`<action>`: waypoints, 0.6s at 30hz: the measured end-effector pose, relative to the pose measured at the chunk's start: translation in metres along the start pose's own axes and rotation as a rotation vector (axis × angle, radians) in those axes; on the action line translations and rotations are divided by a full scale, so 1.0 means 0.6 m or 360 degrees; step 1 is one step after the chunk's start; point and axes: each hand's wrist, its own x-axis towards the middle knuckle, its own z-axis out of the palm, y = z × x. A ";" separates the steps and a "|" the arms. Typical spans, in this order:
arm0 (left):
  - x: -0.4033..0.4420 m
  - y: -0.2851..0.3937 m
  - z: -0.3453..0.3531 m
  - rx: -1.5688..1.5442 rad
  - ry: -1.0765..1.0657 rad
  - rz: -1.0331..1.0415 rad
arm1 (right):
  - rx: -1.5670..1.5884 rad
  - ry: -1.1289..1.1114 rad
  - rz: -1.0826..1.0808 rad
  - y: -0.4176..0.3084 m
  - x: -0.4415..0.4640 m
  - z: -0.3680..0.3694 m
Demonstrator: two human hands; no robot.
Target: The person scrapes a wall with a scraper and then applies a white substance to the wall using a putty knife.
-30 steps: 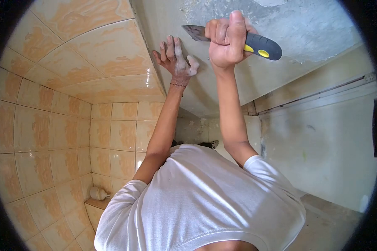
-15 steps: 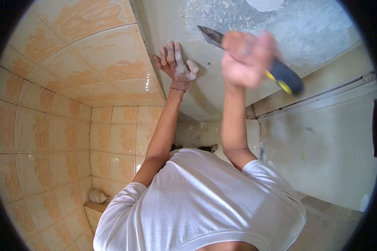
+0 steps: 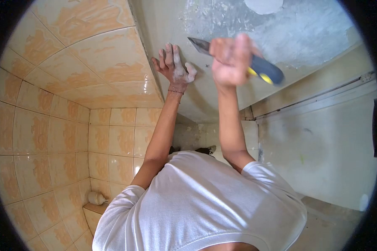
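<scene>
My left hand [image 3: 174, 69], dusted with white powder, rests on the grey wall [image 3: 197, 92] with its fingers spread and nothing in it. To its right, my right hand [image 3: 231, 60] is wrapped round the dark grey and yellow handle of a scraper [image 3: 267, 71]. The hand is slightly blurred. The scraper's pointed metal blade sticks out to the left, near the lower left edge of a rough, scraped patch [image 3: 297, 37] on the wall. Whether the blade touches the wall cannot be told.
Orange and cream tiles [image 3: 33, 129] cover the wall at the left. A white bottle [image 3: 97, 198] lies on a small ledge [image 3: 92, 208] at the lower left. A pale panel [image 3: 318, 142] stands at the right. A dark shoe [image 3: 206, 149] shows below my arms.
My right hand moved down and right with the scraper, then back left and slightly up. My left hand has stayed spread on the wall, with only a slight shift in view.
</scene>
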 end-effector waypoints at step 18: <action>0.001 0.001 -0.006 0.0031 -0.0068 0.0052 | 0.0128 -0.0050 -0.0141 -0.025 0.010 -0.024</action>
